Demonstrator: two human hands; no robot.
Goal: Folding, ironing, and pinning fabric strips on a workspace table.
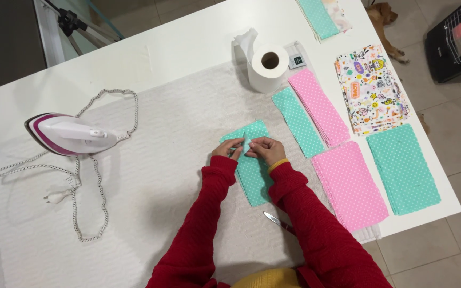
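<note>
Our left hand [229, 148] and right hand [265, 149] meet, fingertips pinching a fold in the teal dotted fabric strip [252, 173] lying mid-table on the white padded cloth [150, 176], with the iron [70, 134] off to the left and stacked fabric pieces [350, 184] on the right.

Matt dotted cloth strip [253, 162], glossy plastic iron [73, 135]

A white and magenta iron [73, 135] rests on the padded cloth [134, 202], its braided cord [89, 186] looping loose; a paper roll [267, 66] stands upright farther back; pink dotted stacks [350, 184], teal stacks [404, 168] and cartoon-print fabric [372, 88] lie alongside; a brown dog [385, 21] sprawls on the floor.
</note>
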